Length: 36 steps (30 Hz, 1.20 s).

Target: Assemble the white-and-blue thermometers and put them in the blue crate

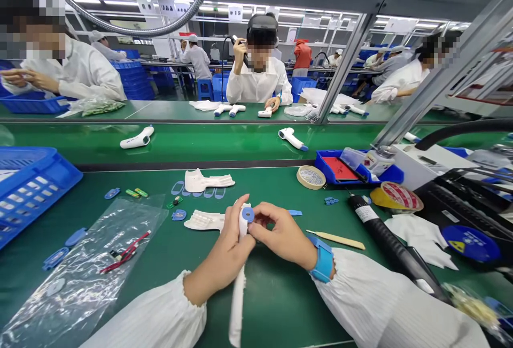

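Note:
My left hand (pixel 229 254) is wrapped round a white plastic thermometer housing (pixel 237 308), whose long handle points down toward me. At its top end sits a round blue cap (pixel 248 215) with a dark centre. The thumb and fingers of my right hand (pixel 280 233) are closed on the edge of this cap; a blue wrist strap (pixel 323 260) is round that wrist. Just left of my hands lie a white housing half (pixel 203 220) and, farther back, another white shell (pixel 208 181). A small blue part (pixel 179 215) and a little green circuit board (pixel 175 202) lie beside them.
On the left are a clear plastic bag (pixel 120 262) with red wires, several blue parts, and a blue basket (pixel 36 193). A tweezer-like tool (pixel 336 239), black electric screwdriver (pixel 385 246), tape roll (pixel 311 177) and blue tray (pixel 320 163) lie right. Thermometers rest on the green belt (pixel 216 142); co-workers sit beyond.

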Available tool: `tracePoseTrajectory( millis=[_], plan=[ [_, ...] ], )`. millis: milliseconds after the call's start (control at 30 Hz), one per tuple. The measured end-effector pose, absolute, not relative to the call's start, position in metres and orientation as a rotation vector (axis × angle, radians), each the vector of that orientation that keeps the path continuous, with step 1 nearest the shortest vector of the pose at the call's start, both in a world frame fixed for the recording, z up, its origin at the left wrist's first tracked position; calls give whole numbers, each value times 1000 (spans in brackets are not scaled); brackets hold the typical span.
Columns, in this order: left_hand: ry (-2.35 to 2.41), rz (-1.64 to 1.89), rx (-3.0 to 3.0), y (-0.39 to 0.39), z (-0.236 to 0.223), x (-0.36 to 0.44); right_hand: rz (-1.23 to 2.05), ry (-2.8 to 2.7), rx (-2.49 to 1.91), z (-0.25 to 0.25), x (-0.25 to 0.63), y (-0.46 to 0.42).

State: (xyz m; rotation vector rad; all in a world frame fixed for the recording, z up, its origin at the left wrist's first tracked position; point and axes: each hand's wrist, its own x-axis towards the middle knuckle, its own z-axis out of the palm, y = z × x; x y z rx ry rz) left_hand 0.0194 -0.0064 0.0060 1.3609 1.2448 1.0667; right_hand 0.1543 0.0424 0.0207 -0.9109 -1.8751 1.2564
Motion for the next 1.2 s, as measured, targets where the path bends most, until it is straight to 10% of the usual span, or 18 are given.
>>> tracePoseTrajectory(
  millis=[1200],
  plan=[
    [1313,1034,1739,-18,12,23,1367,-1901,-881,16,154,35]
  ],
)
